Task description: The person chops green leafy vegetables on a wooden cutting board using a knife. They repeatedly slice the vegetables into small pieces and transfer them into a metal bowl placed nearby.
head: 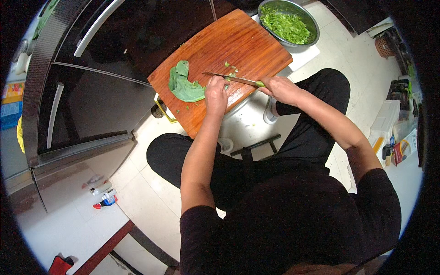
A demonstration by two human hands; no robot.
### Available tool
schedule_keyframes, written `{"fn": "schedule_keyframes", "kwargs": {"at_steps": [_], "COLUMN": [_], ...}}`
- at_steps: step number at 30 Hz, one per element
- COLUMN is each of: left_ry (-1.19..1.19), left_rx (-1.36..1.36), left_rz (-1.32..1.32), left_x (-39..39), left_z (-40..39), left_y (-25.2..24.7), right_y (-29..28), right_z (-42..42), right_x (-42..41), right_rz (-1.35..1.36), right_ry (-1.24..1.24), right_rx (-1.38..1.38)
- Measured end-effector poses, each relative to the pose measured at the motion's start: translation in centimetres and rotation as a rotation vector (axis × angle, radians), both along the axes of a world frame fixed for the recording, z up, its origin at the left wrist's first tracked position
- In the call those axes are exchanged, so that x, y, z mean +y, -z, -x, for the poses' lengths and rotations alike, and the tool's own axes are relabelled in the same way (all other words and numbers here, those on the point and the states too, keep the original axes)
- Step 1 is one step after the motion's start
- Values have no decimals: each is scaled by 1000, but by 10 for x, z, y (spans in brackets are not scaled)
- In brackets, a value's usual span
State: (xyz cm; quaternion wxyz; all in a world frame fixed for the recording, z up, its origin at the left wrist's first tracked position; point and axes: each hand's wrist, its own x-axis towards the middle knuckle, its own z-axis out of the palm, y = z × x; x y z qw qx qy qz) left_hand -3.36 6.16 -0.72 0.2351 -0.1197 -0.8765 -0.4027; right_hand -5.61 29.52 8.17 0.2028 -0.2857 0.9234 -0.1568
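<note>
My right hand [279,88] grips the green handle of a kitchen knife [239,79], its blade pointing left across a wooden cutting board [223,41]. Right beside the blade, the curled fingers of my left hand [216,92] press down on the near part of a leafy green vegetable [185,86]. A broad, curved green leaf spreads out on the board to the left of that hand; what lies under the fingers is mostly hidden. Small chopped green bits [232,68] are scattered just beyond the blade.
A metal bowl [314,36] of shredded greens [285,25] stands past the board's far right corner. Dark cabinets with metal handles [55,115] rise at the left. My black-trousered knees flank the board. Several containers [385,118] line the right side; bottles [106,197] lie at lower left.
</note>
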Motion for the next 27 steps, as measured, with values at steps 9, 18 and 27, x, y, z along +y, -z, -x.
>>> {"fn": "schedule_keyframes", "kwargs": {"at_steps": [9,18,27], "left_ry": [-5,-11,-3], "left_rx": [13,-26,12], "left_rz": [65,42,13], "left_x": [-3,-4,-3], "left_z": [-3,-5,-5], "left_y": [-1,-1,-3], "right_y": [15,-4,16], "right_z": [6,-5,4], "right_x": [-16,4,-27], "right_rz": [55,22,63], "right_ry": [32,16,32], "right_rx": [-13,5,34]}}
